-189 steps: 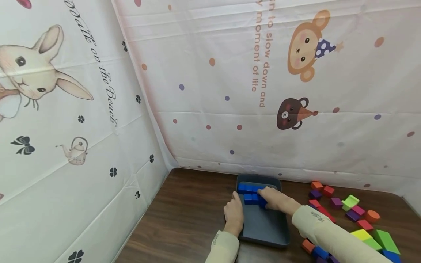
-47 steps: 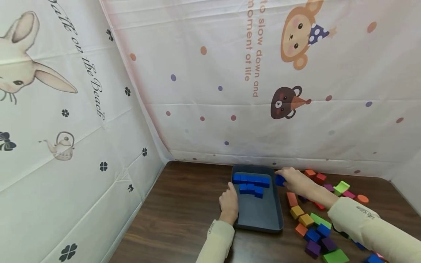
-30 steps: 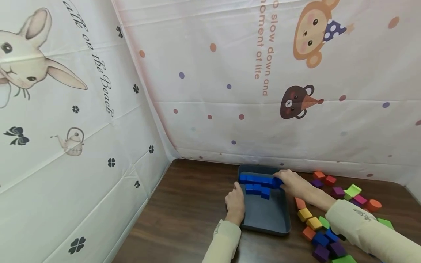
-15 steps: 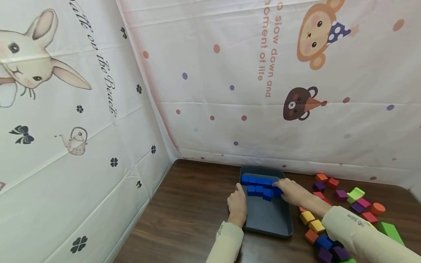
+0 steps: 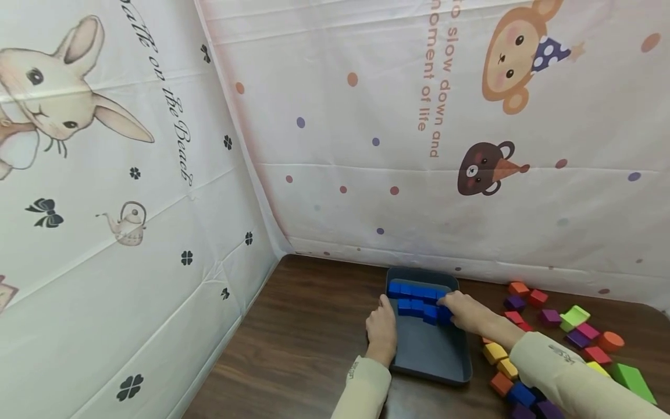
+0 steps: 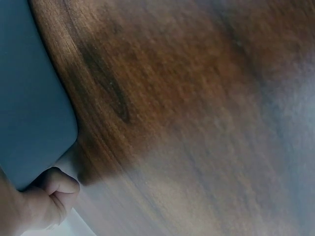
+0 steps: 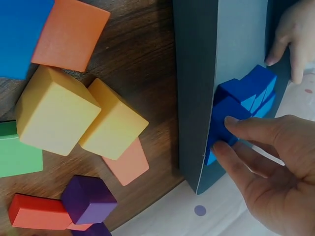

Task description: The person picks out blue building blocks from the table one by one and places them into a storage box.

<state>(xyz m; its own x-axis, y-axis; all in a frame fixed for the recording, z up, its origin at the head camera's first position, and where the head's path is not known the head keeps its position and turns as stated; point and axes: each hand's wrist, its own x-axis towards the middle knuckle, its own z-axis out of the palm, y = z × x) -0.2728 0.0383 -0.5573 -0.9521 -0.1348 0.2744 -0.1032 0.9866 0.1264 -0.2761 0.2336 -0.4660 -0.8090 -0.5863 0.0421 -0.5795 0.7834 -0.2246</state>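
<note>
A dark grey tray (image 5: 431,361) lies on the wooden table, with a back row of blue blocks (image 5: 416,291) along its far end. Nearer stands a shorter row of blue blocks (image 5: 410,307). My right hand (image 5: 468,314) reaches over the right wall and pinches a blue block (image 7: 230,105) between thumb and fingertips, at the right end of the nearer row. The left hand (image 5: 382,329) grips the tray's left wall, its thumb over the rim; in the left wrist view its curled fingers (image 6: 61,189) show under the tray's outer side.
Right of the tray lie scattered coloured blocks, among them yellow blocks (image 5: 494,352), a purple block (image 5: 549,317), an orange cylinder (image 5: 610,341) and a long green block (image 5: 633,381). A printed white cloth (image 5: 335,215) hangs behind the table and along its left side.
My right hand has carried the blue block from outside the tray's right wall over the rim, then toward me to the nearer row. The left hand keeps its grip on the tray.
</note>
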